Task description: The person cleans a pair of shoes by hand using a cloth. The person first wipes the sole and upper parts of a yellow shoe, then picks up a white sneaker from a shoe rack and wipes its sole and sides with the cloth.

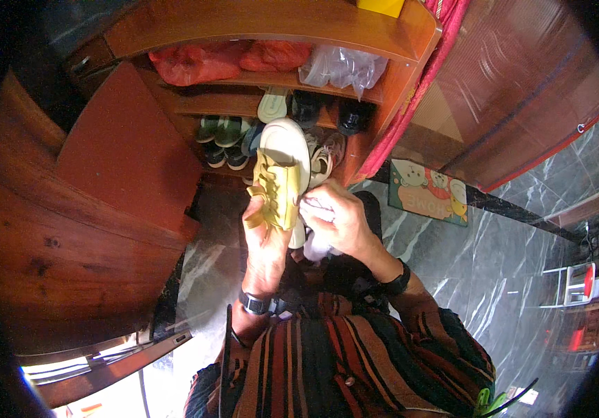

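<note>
A slide sandal [280,193] with a yellow ruffled strap and a white sole rests in my left hand [265,237], its toe end pointing toward the shoe cabinet. My left fingers are mostly hidden beneath the strap and sole. My right hand [344,217] is closed around a crumpled whitish cloth [320,209] and presses at the sandal's right edge. Part of the cloth hangs below that hand, over my dark-clad legs.
Ahead stands a wooden shoe cabinet [404,94] holding several shoes [226,130], red bags [200,62] and a clear plastic bag [341,65]. Its door [127,151] hangs open at left. A cartoon doormat [427,190] lies on the marbled floor [451,271] by a sheer curtain [508,78].
</note>
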Action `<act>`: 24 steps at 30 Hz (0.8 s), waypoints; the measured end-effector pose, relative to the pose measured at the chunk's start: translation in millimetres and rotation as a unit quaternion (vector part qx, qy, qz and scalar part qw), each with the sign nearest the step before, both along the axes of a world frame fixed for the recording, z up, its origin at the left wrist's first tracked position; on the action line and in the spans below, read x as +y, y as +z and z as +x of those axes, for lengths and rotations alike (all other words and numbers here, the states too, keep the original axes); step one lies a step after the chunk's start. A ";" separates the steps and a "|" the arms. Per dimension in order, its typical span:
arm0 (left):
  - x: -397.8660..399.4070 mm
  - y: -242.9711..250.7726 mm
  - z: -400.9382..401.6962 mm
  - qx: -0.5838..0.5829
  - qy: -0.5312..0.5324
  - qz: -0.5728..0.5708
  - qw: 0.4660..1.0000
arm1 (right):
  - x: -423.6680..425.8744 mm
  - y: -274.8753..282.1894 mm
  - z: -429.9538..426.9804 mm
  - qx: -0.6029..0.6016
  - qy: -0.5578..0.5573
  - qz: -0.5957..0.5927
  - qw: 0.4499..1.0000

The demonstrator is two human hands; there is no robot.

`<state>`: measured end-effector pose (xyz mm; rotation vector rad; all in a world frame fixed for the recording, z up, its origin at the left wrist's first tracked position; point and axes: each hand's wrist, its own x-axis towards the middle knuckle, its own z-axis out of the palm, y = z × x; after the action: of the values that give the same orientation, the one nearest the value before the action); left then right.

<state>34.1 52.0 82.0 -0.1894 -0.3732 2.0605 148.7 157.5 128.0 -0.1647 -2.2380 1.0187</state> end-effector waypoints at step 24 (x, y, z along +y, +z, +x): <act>7.7 24.2 25.9 0.329 0.111 -0.271 0.898 | 17.5 32.3 -1.1 -0.042 0.036 -0.146 0.988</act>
<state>59.9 59.7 106.2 0.2354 0.6304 2.2626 147.6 174.9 160.3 -0.2588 -2.1718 1.4002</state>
